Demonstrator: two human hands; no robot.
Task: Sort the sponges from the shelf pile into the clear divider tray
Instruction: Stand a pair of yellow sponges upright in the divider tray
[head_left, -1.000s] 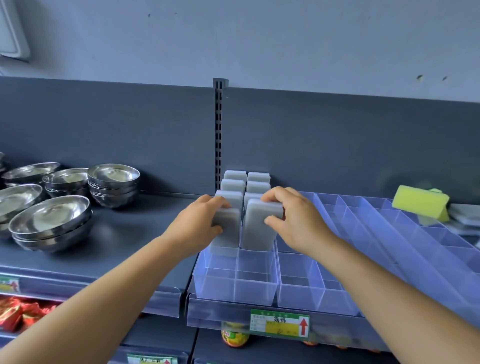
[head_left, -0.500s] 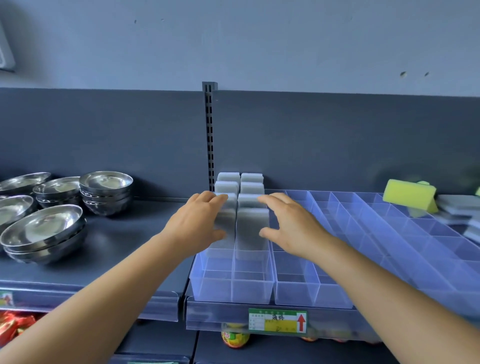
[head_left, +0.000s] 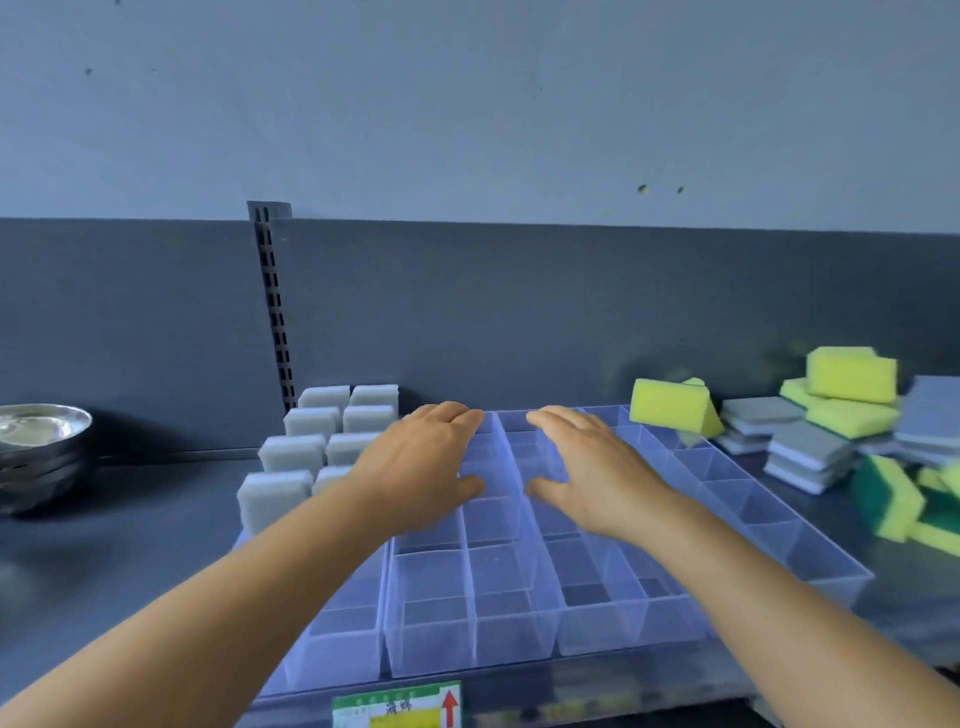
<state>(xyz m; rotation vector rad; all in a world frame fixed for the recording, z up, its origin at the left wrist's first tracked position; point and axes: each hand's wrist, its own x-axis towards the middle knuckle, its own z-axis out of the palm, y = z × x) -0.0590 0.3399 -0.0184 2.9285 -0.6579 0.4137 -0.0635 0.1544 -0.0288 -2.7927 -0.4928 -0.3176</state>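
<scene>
Sponges (head_left: 332, 441) — soft grey blocks — stand upright in clear tray (head_left: 810, 561).

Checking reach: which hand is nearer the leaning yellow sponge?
Right. The right hand is just left of the yellow sponge; the left hand is farther left.

Both hands, left (head_left: 421, 467) and right (head_left: 587, 467), now hover empty over the tray (head_left: 519, 613), off the grey sponges (head_left: 322, 441).
</scene>
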